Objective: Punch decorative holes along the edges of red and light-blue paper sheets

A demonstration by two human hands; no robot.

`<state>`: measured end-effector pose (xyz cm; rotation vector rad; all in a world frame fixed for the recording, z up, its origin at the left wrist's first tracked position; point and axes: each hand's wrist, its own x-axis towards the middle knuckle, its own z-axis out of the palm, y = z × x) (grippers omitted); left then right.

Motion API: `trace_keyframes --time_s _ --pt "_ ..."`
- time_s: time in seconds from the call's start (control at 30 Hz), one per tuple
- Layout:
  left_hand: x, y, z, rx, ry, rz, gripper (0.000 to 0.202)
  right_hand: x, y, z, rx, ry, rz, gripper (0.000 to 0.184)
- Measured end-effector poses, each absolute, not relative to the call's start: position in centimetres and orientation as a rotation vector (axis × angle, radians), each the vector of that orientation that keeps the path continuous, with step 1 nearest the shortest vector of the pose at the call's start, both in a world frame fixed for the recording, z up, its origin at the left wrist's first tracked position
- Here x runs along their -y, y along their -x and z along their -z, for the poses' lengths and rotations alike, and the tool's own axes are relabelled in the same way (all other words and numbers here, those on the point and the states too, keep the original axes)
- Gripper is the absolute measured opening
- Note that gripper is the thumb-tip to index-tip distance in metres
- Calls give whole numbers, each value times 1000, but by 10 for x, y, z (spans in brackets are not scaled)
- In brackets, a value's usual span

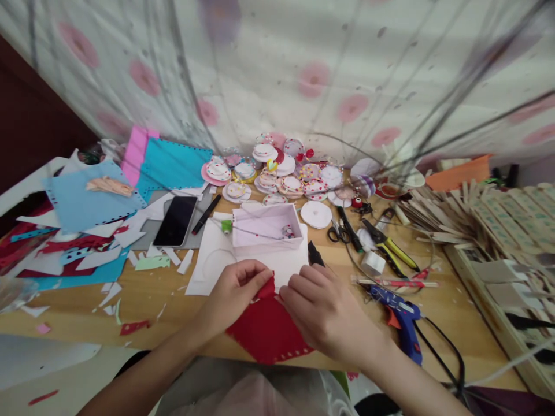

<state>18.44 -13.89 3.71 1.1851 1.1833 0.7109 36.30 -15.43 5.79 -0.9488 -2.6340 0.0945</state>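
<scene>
A red sheet point(272, 328), felt or paper, lies at the table's front edge between my two hands. Small pale slits run along its lower right edge. My left hand point(239, 289) pinches its upper corner between thumb and forefinger. Close beside it, my right hand point(323, 306) is closed, with thumb and fingertips pressed together at the sheet's upper right edge; anything thin between them is hidden. Just beyond the hands, a shallow white box point(266, 222) with small bits inside stands on white paper point(208, 260). A small green object point(226, 226) sits at the box's left side.
Left are a phone point(176, 221), a black pen point(206, 214), blue punched sheets point(177, 164) and scraps. Layered paper discs point(288, 182) pile up behind. Right are scissors point(338, 232), yellow-handled pliers point(392, 248), a corded blue glue gun point(401, 318) and wooden sticks point(427, 211).
</scene>
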Motion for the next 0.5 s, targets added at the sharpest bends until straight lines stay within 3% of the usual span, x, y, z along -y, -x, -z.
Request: trace_keyframes --time_s 0.17,0.27,0.4,0.5 --pt "130 -163 -18 -1351 -1278 -803 30 177 -377 -61 2582 846 -37 24" --pt "128 -134 -2 -1518 -1338 -871 26 189 -395 -60 2433 938 -164 15" --pt "137 -80 9 -1791 -1375 -843 25 198 -415 -53 2164 1080 -401 24" --pt "150 -40 7 -1949 -1409 -818 35 199 -417 -46 2026 1134 -544 23"
